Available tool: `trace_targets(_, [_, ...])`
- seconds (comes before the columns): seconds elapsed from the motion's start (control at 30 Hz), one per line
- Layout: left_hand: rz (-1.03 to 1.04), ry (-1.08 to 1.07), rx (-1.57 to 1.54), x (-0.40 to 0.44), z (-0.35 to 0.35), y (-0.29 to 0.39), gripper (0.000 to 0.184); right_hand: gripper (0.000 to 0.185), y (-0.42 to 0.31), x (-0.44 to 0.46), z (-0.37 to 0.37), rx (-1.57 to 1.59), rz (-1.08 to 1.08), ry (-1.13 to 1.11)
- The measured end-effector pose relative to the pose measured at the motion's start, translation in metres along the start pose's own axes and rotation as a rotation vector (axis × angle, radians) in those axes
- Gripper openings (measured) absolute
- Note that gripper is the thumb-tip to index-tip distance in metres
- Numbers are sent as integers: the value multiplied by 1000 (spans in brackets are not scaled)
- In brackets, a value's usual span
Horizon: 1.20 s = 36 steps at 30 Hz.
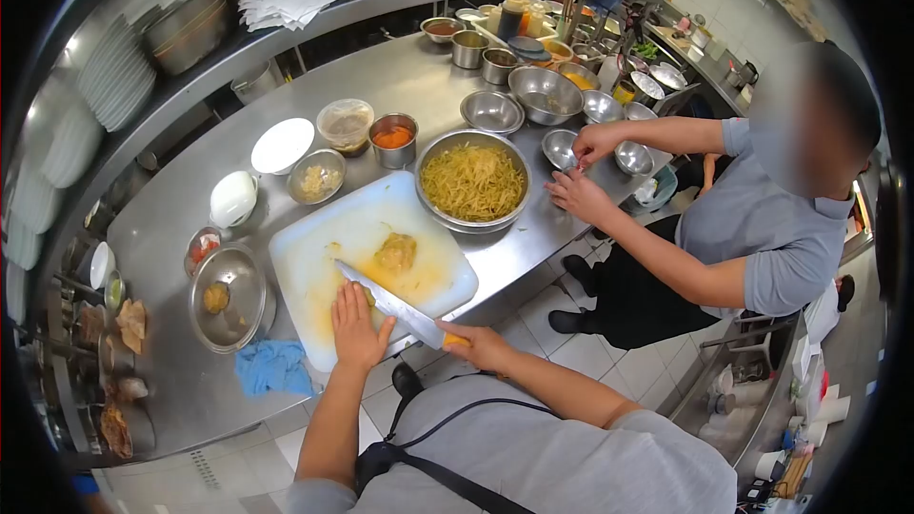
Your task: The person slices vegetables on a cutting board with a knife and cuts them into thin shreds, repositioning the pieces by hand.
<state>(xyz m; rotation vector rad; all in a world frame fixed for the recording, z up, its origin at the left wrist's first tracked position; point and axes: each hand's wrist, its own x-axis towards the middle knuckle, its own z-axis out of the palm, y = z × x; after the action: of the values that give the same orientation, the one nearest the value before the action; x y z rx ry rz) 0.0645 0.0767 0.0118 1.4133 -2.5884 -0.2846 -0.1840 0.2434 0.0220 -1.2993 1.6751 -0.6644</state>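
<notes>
My right hand (476, 346) is wrapped round the orange handle of a large knife (395, 309). The blade lies low over the white cutting board (295, 247), pointing up and left. Beside the blade, my left hand (357, 328) presses down near the board's front edge, fingers together, against a yellowish-green piece (369, 296) partly hidden by hand and blade. Beyond the knife a small yellow heap (395, 252) sits on the stained board. A metal bowl of yellow shreds (474, 181) stands at the board's back right corner.
Left of the board are a metal bowl (245, 300) holding a yellow lump and a blue cloth (273, 367). Behind it stand a white plate (283, 146) and a container of orange food (393, 138). A co-worker (781, 219) at the right handles something over small metal bowls.
</notes>
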Motion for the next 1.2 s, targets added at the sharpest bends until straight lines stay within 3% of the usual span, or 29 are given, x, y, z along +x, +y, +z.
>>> trace_targets(0.07, [-12, -11, 9, 3, -3, 1, 103, 60, -30, -3, -17, 118, 306, -154])
trace_targets(0.27, [-41, -62, 5, 2, -5, 2, 105, 59, -16, -4, -10, 105, 164, -80])
trace_targets(0.73, [-9, -29, 30, 4, -2, -3, 114, 59, 21, 12, 5, 88, 87, -39])
trace_targets(0.83, [51, -157, -166, 15, -21, -21, 112, 58, 0, 6, -1, 132, 133, -45])
trace_targets(0.93, [-25, -285, 62, 14, -75, 5, 111, 60, 10, 10, 5, 180, 41, -21])
trace_targets(1.0, [14, -284, 42, 10, -64, 3, 109, 61, 15, 9, 6, 129, -17, 7])
trace_targets(1.2, [29, -231, 75, 1, -19, -3, 108, 59, -7, 1, -6, 122, 104, -82])
